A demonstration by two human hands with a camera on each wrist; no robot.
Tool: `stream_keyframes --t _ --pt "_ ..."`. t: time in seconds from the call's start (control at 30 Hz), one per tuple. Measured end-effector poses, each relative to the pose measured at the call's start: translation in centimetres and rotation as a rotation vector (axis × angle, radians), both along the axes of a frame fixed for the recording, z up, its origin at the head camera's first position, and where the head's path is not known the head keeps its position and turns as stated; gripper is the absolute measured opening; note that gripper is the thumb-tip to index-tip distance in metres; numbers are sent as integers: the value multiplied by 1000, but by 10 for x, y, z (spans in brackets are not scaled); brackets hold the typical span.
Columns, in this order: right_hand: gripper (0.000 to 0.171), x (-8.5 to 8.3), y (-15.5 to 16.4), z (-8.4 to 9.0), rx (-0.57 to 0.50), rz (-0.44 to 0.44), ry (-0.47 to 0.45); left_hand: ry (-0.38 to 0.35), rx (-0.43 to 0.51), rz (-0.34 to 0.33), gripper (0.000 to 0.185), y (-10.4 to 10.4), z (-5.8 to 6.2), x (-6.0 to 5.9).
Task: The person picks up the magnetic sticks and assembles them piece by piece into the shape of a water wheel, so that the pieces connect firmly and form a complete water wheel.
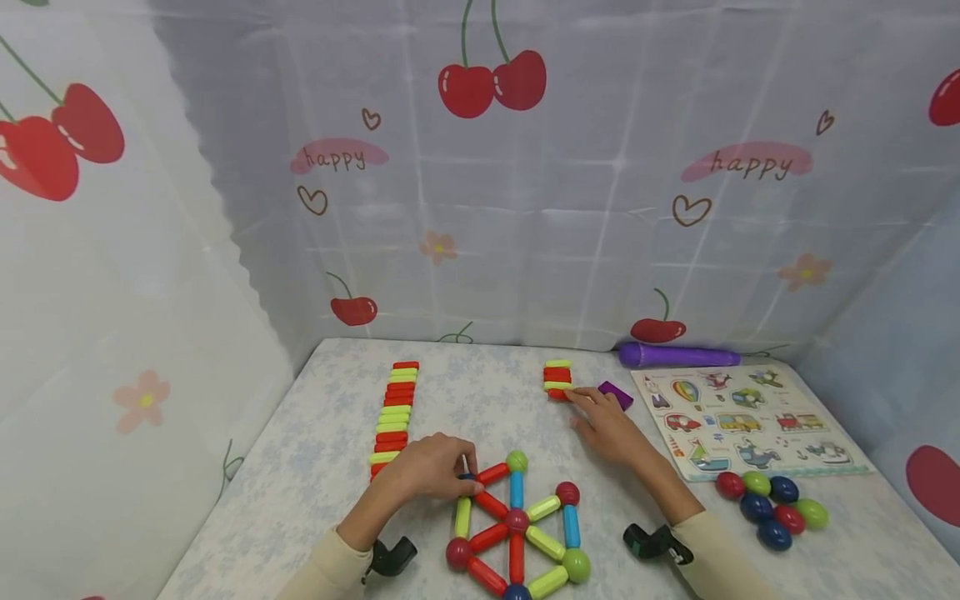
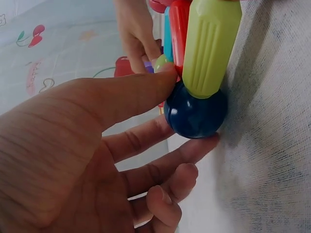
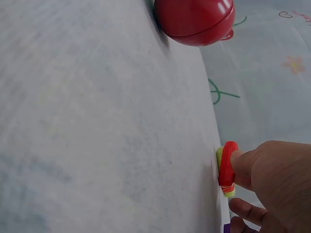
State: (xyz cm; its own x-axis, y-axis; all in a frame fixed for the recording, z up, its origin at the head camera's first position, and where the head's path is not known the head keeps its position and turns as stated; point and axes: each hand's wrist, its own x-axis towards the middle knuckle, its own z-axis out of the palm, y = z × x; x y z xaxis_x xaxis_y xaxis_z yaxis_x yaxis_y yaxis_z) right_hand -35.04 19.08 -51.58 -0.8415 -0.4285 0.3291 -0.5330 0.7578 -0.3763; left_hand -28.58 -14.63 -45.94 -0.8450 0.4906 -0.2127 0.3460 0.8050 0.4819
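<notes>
In the head view my left hand point(image 1: 438, 467) is at the upper left corner of a wheel-like frame of colored rods and balls. Its thumb and fingers pinch the dark blue ball point(image 2: 194, 112), to which a yellow-green rod point(image 2: 212, 48) and a red rod point(image 1: 492, 503) are joined. My right hand point(image 1: 611, 429) reaches toward a short column of red and yellow-green rods. A fingertip touches the nearest red rod point(image 1: 558, 395); the thumb appears apart from it. In the right wrist view the thumb overlaps this red rod point(image 3: 227, 164), partly hiding it.
A long column of red and yellow-green rods point(image 1: 395, 408) lies at left. Beside my right hand is a purple piece point(image 1: 617, 395). Farther right are a purple microphone-shaped toy point(image 1: 678, 357), a picture puzzle board point(image 1: 750, 421) and several loose balls point(image 1: 757, 507).
</notes>
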Motion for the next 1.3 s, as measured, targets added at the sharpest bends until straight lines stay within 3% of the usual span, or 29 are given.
stream_keyframes --t 0.33,0.57,0.83,1.0,1.3 --pt "31 -3 -2 5 9 -39 -20 60 130 -48 29 9 -10 -6" --pt "10 -3 -7 10 -38 -80 -161 107 164 -138 32 18 -16 -8" --pt "21 4 -11 21 19 84 -308 110 145 -94 17 19 -18 -8" --pt "19 16 -17 36 31 133 -374 80 132 -63 15 16 -16 -6" --pt "14 39 -39 50 41 299 -431 72 174 -52 10 8 -12 -4"
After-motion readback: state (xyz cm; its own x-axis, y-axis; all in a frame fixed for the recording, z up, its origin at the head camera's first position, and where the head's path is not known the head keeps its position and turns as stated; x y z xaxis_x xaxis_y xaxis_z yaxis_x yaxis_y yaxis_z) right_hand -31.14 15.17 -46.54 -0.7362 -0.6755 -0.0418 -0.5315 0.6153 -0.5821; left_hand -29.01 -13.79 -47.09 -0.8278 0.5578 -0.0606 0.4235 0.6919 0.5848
